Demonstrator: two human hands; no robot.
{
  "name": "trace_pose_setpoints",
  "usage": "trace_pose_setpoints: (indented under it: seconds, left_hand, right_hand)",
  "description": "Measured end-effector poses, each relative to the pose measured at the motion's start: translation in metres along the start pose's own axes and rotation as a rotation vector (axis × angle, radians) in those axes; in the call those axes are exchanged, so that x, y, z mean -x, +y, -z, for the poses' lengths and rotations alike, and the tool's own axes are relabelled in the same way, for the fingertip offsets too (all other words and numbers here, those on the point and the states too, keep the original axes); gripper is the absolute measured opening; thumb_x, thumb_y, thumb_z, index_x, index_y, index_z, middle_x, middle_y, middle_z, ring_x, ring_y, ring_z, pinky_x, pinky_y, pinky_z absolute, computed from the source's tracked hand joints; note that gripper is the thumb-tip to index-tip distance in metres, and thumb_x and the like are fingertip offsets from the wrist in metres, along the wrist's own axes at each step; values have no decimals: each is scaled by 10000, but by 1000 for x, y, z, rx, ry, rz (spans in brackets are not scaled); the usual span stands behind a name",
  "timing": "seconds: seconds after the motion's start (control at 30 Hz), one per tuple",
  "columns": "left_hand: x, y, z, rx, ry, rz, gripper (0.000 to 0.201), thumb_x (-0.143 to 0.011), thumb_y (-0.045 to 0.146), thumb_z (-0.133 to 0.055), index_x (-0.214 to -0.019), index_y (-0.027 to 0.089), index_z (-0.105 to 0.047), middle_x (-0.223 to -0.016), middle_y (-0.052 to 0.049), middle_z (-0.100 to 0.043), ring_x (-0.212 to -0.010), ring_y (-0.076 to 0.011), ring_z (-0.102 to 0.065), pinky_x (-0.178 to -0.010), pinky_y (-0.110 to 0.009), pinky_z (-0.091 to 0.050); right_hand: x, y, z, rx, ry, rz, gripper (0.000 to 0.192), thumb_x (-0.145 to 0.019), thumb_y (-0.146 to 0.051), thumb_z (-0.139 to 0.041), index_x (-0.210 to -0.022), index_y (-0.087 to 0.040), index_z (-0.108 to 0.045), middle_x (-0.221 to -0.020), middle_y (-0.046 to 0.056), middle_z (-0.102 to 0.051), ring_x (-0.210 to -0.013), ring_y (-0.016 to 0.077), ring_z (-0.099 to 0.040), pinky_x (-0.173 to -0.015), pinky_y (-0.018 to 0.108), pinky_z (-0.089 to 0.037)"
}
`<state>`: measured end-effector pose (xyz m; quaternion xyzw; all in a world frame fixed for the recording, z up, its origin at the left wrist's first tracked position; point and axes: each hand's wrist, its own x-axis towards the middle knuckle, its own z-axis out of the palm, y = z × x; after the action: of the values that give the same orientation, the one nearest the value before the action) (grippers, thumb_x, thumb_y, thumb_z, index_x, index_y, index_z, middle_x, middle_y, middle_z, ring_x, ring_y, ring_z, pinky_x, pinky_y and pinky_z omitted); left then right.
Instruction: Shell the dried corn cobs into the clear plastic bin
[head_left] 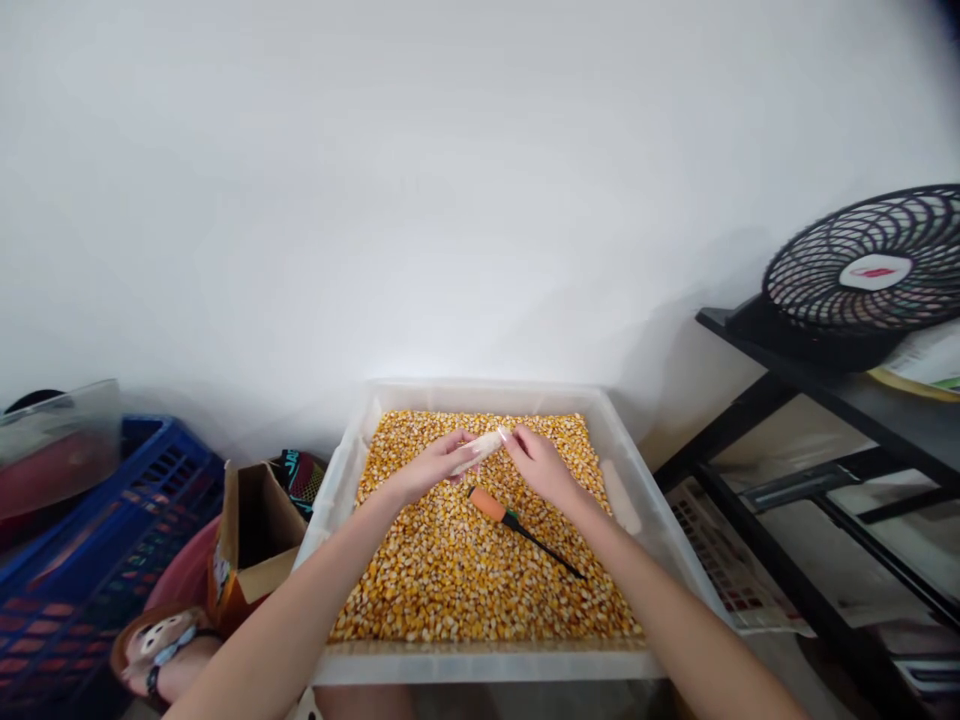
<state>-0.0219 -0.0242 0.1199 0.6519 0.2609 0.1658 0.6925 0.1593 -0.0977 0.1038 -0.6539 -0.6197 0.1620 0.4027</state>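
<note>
Clear plastic bin [341,480] w/ loose corn kernels [450,580] sits against a white wall; orange-handled tool [510,520] lies on the kernels just below the hands, a bare cob [621,497] along the bin's right wall. Cardboard box [251,545] & blue crate [90,560] to the left, black shelf [825,390] w/ fan [870,270] to the right, near the bin. Kernel surface toward the near rim is open. Both forearms reach in from the near edge; left hand [427,467] & right hand [536,462] each grip one end of a pale cob [480,448], held over the far half of the bin.
</note>
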Motion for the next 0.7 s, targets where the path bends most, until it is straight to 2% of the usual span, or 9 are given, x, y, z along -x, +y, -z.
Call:
trace_pose_setpoints:
  seconds: [0.2,0.33,0.5,0.7]
  left_hand:
    - [1,-1,1,-63,-13,-35,313,-759,471,-503,-828,166,-487,-658,31,-455,-549,-58,-391,-471,-173,-282]
    - [2,-1,3,-71,-31,-37,319,-763,478,-495,-835,167,-490,-670,26,-461,-558,-60,-399,-478,-174,-285]
    - [3,4,-1,-78,-28,-34,332,-749,487,-506,-835,167,-488,-695,25,-461,-578,-63,-407,-502,-178,-315]
    - [3,5,-15,-151,52,-91,349,-758,499,-478,-869,168,-493,-685,29,-458,-560,-70,-393,-499,-192,-321]
  right_hand:
    - [-3,4,4,-68,-75,1,319,-854,-427,-341,-652,-194,-424,-555,-36,-424,-515,105,-406,-491,216,-283]
    - [-2,4,3,-66,-45,28,324,-860,-409,-332,-631,-193,-407,-536,-36,-400,-499,104,-385,-480,220,-270]
    - [-1,3,3,58,61,49,345,-863,-398,-335,-599,-186,-404,-495,-37,-378,-466,95,-363,-475,225,-244]
    - [1,1,11,302,66,128,312,-869,-322,-321,-629,-182,-463,-519,-7,-447,-468,105,-381,-492,244,-213]
